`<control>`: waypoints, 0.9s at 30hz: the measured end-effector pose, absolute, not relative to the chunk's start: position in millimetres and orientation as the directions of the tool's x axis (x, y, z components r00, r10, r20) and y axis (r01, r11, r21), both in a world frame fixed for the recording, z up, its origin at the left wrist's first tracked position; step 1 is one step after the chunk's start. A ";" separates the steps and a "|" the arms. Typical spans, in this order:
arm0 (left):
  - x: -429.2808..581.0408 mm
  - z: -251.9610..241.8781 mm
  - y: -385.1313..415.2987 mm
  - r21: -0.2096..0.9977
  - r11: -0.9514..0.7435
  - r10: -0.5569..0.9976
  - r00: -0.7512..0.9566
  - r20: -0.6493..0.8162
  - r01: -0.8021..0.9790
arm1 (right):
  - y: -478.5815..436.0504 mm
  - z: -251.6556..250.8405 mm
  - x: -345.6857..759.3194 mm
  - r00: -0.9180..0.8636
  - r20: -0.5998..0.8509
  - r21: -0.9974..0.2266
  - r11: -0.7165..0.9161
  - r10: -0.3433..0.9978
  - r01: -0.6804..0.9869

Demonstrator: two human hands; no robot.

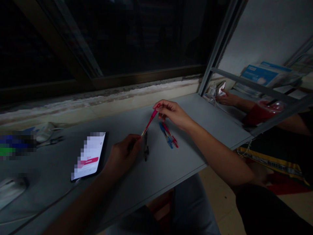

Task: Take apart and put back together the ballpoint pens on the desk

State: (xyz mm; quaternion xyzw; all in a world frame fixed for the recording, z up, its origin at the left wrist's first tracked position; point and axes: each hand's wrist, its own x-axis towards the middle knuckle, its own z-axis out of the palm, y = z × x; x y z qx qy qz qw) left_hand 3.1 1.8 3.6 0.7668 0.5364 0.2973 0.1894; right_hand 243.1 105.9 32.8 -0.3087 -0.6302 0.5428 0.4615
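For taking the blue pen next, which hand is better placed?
Right, probably: the right hand is nearer the blue pen than the left hand, though both hold a slender pink item.

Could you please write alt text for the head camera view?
A person's left hand and right hand hold a slim pinkish-red pen-like item between them, over a grey desk in a dim room. A blue pen and a red pen lie side by side nearby, with a lit phone at picture left and a co-worker's hand at right.

1 lit phone (96, 153) on grey desk (168, 169), dark window (146, 36), blue box (259, 74)
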 end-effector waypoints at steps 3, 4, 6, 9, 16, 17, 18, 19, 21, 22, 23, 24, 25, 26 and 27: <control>3.5 4.6 1.3 0.617 -0.355 0.935 0.255 0.247 0.702 | 107.0 33.1 243.4 -0.330 0.257 -0.966 0.233 0.908 -0.110; 3.6 5.0 1.1 0.618 -0.353 0.935 0.256 0.244 0.702 | 107.5 33.1 243.7 -0.310 0.257 -0.966 0.233 0.916 -0.112; 4.2 5.8 0.6 0.616 -0.353 0.936 0.258 0.241 0.704 | 108.6 33.2 244.7 -0.288 0.253 -0.967 0.230 0.923 -0.113; 5.4 7.5 -0.3 0.607 -0.360 0.933 0.262 0.249 0.709 | 109.4 32.6 245.1 -0.302 0.254 -0.967 0.231 0.919 -0.110; 6.0 5.8 0.9 0.603 -0.364 0.931 0.255 0.263 0.710 | 103.5 28.0 240.5 -0.566 0.206 -0.972 0.234 0.798 -0.024; 5.9 5.4 1.2 0.603 -0.365 0.930 0.255 0.263 0.709 | 102.2 27.8 240.9 -0.578 0.184 -0.970 0.242 0.795 0.024; 5.9 5.2 1.5 0.605 -0.364 0.931 0.256 0.261 0.708 | 101.1 27.9 241.7 -0.579 0.155 -0.964 0.250 0.800 0.087; 5.9 5.2 1.8 0.607 -0.362 0.932 0.255 0.258 0.708 | 100.1 28.5 242.7 -0.574 0.126 -0.955 0.256 0.809 0.152; 6.0 5.7 2.1 0.611 -0.351 0.936 0.243 0.254 0.709 | 98.6 30.7 244.7 -0.572 0.095 -0.944 0.256 0.814 0.207; 6.0 6.0 2.1 0.613 -0.343 0.939 0.234 0.253 0.712 | 98.1 32.1 245.3 -0.584 0.106 -0.952 0.252 0.805 0.175; 5.9 6.2 2.1 0.615 -0.337 0.941 0.227 0.252 0.713 | 97.7 33.3 245.7 -0.599 0.132 -0.962 0.247 0.790 0.114; 5.9 6.2 2.0 0.616 -0.335 0.941 0.223 0.253 0.713 | 97.5 34.1 245.9 -0.614 0.164 -0.968 0.247 0.772 0.052; 5.8 6.1 2.0 0.616 -0.338 0.940 0.227 0.253 0.712 | 97.3 34.5 245.8 -0.625 0.183 -0.967 0.253 0.759 0.024; 5.7 5.9 1.9 0.615 -0.344 0.938 0.235 0.253 0.710 | 97.3 34.4 245.7 -0.626 0.180 -0.963 0.266 0.758 0.045; 5.6 5.5 1.8 0.613 -0.352 0.935 0.245 0.255 0.707 | 97.4 33.8 245.5 -0.614 0.164 -0.954 0.283 0.773 0.103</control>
